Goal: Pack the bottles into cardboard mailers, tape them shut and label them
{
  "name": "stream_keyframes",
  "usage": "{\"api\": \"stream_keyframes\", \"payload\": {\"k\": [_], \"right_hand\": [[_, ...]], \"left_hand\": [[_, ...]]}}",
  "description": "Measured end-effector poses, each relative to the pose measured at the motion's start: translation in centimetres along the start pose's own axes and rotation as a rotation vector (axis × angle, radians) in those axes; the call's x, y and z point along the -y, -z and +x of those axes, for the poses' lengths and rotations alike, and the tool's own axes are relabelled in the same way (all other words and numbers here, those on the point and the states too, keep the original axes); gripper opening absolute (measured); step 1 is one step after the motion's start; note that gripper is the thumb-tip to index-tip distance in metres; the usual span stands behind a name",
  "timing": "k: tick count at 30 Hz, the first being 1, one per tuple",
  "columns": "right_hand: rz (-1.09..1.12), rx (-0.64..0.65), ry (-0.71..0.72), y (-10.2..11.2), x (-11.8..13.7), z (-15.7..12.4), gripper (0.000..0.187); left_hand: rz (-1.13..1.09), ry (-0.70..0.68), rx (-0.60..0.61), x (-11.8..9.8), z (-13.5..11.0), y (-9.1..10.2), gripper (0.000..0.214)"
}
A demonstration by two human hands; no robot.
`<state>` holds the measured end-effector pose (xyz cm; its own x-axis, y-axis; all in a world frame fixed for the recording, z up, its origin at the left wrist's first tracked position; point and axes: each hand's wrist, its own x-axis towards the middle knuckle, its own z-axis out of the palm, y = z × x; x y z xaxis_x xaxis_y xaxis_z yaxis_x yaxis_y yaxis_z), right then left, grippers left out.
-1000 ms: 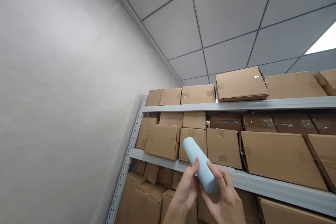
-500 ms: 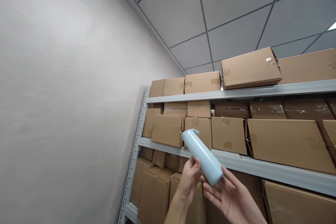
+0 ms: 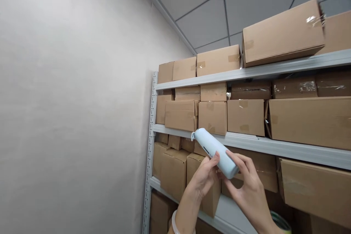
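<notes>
A light blue bottle is tilted in front of the shelves, its end with a small loop up to the left and its base down to the right. Dark marking shows on its lower left side. My left hand grips it from below and the left, thumb pressed against the side. Around the base, my right hand has its fingers on top and its thumb underneath. Some of my left fingers are hidden behind the bottle.
A metal rack stands ahead, its shelves stacked with several cardboard boxes. One large box sits askew on the top shelf. A plain pale wall lies to the left. A round greenish object shows partly at lower right.
The bottle has been turned about its length, bringing the dark marking into sight and the loop to the left. My right hand has moved from under the base to around it. The view has tilted down.
</notes>
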<state>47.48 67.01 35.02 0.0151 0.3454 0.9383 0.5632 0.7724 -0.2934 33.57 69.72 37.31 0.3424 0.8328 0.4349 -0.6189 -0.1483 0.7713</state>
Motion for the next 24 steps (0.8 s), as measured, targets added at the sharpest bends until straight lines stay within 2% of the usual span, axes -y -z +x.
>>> {"api": "stream_keyframes", "payload": {"k": [4,9,14,17,20,24], "right_hand": [[-0.036,-0.002,-0.011,0.6,0.9,-0.6,0.064],[0.029,0.069,-0.102,0.3,2.1,-1.9,0.084],[0.057,0.090,-0.151,-0.9,2.6,-3.2,0.074],[0.053,0.096,-0.212,-1.6,1.8,-3.6,0.070],[0.074,0.108,-0.294,-1.7,0.3,-4.7,0.069],[0.137,0.152,-0.394,-0.9,-1.8,-7.5,0.068]], "left_hand": [[-0.176,0.063,-0.043,0.7,-1.5,-0.3,0.052],[-0.333,0.120,0.005,1.2,-3.4,-0.3,0.061],[-0.389,0.128,-0.119,3.5,-4.4,0.2,0.064],[-0.403,0.220,-0.203,5.1,-4.7,0.2,0.070],[-0.465,0.288,-0.289,6.3,-4.7,-0.1,0.067],[-0.529,0.241,-0.416,8.8,-4.8,0.1,0.049]]}}
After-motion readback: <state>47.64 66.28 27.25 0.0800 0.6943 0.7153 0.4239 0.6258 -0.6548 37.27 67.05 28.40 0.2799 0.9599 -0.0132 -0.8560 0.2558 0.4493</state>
